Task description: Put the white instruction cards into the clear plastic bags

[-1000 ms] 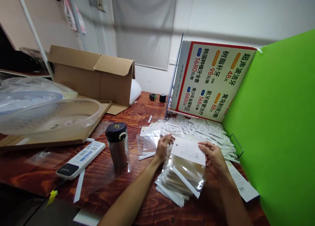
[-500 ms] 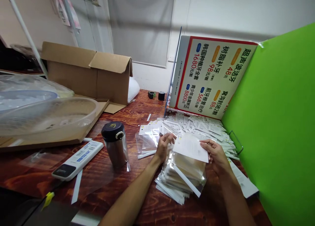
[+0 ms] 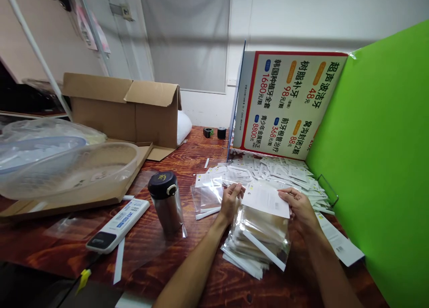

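Observation:
My left hand (image 3: 231, 203) and my right hand (image 3: 300, 209) hold a white paper card (image 3: 266, 198) by its two sides, fingers pinched on its edges. The card hovers just above a stack of clear plastic bags with tan inserts (image 3: 259, 243) on the wooden table (image 3: 187, 158). Behind the card lies a spread heap of small white packets (image 3: 278, 174). An empty clear bag (image 3: 208, 196) lies just left of my left hand.
A steel flask with a dark lid (image 3: 166, 203) stands left of my hands, a white remote (image 3: 117, 225) beyond it. A cardboard box (image 3: 127, 107) and clear plastic basins (image 3: 67, 162) fill the left. A printed sign (image 3: 284, 104) and a green board (image 3: 378, 156) wall in the right.
The card has shifted slightly up and to the right between my hands. The view has drifted a little; both hands keep their grip.

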Available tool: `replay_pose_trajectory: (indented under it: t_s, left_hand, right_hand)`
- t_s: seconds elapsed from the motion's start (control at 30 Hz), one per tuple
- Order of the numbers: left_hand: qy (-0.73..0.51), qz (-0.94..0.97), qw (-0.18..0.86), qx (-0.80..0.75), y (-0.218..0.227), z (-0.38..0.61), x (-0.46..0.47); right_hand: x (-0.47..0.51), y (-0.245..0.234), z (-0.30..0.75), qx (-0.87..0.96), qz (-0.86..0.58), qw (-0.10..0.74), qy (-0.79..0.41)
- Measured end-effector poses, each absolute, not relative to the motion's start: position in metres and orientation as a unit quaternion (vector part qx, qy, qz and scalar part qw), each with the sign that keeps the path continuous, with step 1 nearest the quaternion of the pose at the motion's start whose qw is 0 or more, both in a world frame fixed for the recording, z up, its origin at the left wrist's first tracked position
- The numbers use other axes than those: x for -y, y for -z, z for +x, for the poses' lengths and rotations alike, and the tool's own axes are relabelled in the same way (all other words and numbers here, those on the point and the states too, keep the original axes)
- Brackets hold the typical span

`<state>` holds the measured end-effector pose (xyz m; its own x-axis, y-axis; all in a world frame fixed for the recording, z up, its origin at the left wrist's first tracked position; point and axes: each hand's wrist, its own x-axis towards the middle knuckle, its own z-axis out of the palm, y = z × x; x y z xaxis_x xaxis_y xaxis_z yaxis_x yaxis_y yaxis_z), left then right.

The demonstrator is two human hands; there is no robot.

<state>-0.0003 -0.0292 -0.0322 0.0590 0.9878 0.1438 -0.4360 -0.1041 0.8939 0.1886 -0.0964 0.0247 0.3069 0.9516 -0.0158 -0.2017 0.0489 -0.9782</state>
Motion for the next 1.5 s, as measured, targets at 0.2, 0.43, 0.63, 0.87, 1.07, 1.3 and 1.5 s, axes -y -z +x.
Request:
replay_pose_trajectory:
  t_s: [0.2, 0.43, 0.63, 0.87, 1.07, 1.3, 1.5]
  left_hand:
    - [-0.607, 0.453, 0.59, -0.28, 0.033, -0.002, 0.03]
    - [-0.567, 0.474, 0.606, -0.293, 0.031, 0.001, 0.035]
    - [-0.603, 0.443, 0.596, -0.291, 0.033, 0.001, 0.03]
    - [-0.625, 0.471, 0.54, -0.309, 0.029, -0.004, 0.028]
    - [-0.601, 0.487, 0.552, -0.31, 0.028, -0.005, 0.033]
    - [-0.557, 0.467, 0.607, -0.321, 0.032, -0.004, 0.035]
    - [-0.612, 0.457, 0.569, -0.305, 0.031, -0.004, 0.03]
  right_hand:
    - [0.093, -0.021, 0.189, 0.355, -0.518, 0.628, -0.46]
    - [0.089, -0.016, 0.184, 0.336, -0.497, 0.685, -0.413]
    - [0.09, -0.016, 0.181, 0.339, -0.493, 0.694, -0.4]
    - [0.092, -0.022, 0.184, 0.331, -0.482, 0.643, -0.494]
    - [0.09, -0.019, 0.182, 0.321, -0.485, 0.66, -0.475]
    - [0.087, -0.008, 0.18, 0.289, -0.484, 0.694, -0.448]
    - [0.091, -0.016, 0.179, 0.301, -0.479, 0.682, -0.463]
